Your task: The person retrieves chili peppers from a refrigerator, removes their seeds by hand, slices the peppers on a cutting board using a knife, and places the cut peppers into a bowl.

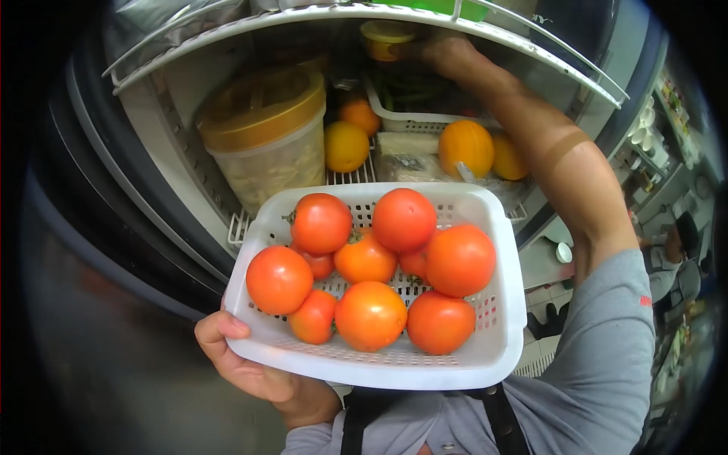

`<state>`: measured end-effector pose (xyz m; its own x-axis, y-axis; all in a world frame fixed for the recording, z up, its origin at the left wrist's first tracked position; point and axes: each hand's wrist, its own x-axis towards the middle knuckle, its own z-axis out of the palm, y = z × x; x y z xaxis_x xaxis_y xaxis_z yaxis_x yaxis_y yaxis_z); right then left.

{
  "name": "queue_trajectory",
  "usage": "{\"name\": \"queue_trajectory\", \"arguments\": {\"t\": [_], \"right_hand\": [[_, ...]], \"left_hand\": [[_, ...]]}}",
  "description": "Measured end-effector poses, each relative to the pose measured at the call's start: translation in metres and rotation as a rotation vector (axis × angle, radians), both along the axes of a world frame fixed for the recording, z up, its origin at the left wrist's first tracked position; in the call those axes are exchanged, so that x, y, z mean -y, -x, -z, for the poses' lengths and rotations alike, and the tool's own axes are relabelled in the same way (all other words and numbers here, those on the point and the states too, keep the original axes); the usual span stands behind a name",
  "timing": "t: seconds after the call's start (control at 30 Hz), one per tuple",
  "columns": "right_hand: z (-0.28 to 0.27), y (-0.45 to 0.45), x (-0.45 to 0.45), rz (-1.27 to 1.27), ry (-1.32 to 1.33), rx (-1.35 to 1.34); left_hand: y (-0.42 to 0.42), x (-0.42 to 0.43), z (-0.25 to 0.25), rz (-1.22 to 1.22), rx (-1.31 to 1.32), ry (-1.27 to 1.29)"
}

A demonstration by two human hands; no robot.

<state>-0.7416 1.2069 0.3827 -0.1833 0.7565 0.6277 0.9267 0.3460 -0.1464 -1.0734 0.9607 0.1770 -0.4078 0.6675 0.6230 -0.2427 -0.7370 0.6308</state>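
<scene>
My left hand (254, 364) grips the near left corner of a white perforated plastic basket (364, 374), its thumb over the rim. Several red-orange tomatoes (371, 315) lie in the basket, which is tilted toward me in front of the fridge. Deep in the fridge, my right hand (447, 57) reaches under the upper shelf. Its fingers, dim in shadow, appear closed on the side of a small yellow-lidded tub (388, 38). Below that tub is another white basket (417, 121) with long green vegetables (406, 91).
A large clear container (262, 159) with a gold lid stands at the fridge's left. Orange round fruits (465, 148) and wrapped packages (413, 163) sit on the wire shelf. The upper shelf's white rail (303, 14) crosses above my right arm. People and kitchenware appear at far right.
</scene>
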Motion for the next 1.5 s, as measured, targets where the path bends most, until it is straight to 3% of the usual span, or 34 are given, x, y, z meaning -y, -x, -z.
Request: {"name": "queue_trajectory", "arguments": {"t": [0.33,0.4,0.5,0.53,0.83,0.93,1.0,1.13,1.27,1.5], "right_hand": [[0.012,0.057,-0.032,-0.073,-0.09,0.019],[0.015,0.057,-0.043,-0.054,-0.227,0.172],[0.015,0.048,-0.072,-0.291,-0.64,0.357],[0.018,0.042,-0.075,-0.302,-0.627,0.367],[0.017,0.061,-0.042,-0.218,-0.312,0.189],[0.004,0.041,-0.018,-0.238,-0.075,0.159],[-0.001,0.018,-0.011,-0.131,0.098,0.271],[0.025,-0.024,-0.028,0.156,0.364,0.803],[0.037,-0.012,-0.017,0.215,0.519,0.623],[0.021,-0.014,-0.018,0.326,0.7,0.708]], "left_hand": [[-0.001,0.004,0.001,0.056,0.019,-0.002],[0.0,0.008,0.0,0.066,0.033,0.007],[0.005,0.011,0.007,0.056,0.02,0.009],[0.006,0.013,0.008,0.054,0.017,0.005],[0.002,0.007,0.015,0.072,-0.017,-0.032],[0.005,0.007,0.021,0.093,-0.027,-0.03],[0.007,0.005,0.021,0.09,-0.024,-0.033],[0.012,0.002,0.022,0.071,-0.057,-0.06],[0.01,0.002,0.023,0.068,-0.036,-0.062],[0.011,0.003,0.022,0.076,-0.057,-0.085]]}}
